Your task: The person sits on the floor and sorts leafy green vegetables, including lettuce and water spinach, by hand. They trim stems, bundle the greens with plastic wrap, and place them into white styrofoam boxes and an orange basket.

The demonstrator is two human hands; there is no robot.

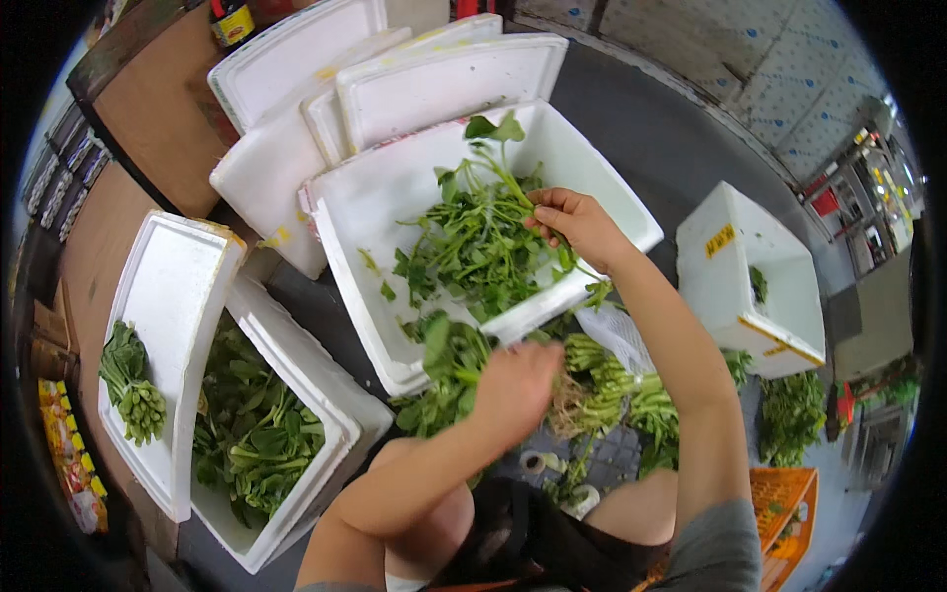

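Over the right side of a large white foam box [344, 281], my right hand [570, 222] grips a leafy green stem [510, 177] between thumb and fingers. Loose leafy greens [481, 251] lie in that box below it. My left hand [518, 385] is blurred at the box's near edge, beside more leafy greens [447, 355]; its fingers are partly hidden, and whether it holds anything cannot be told. Just right of it are pale roots [568, 403] and bundled green stems [607, 377], with a white net [614, 333] behind them.
Left stands a foam box of greens [259, 444], a lid [170, 288] leaning on it with a tied bunch [133, 385] on top. Foam lids [451, 81] stack behind. Right are another foam box [703, 274], greens [792, 422] and an orange crate [784, 503].
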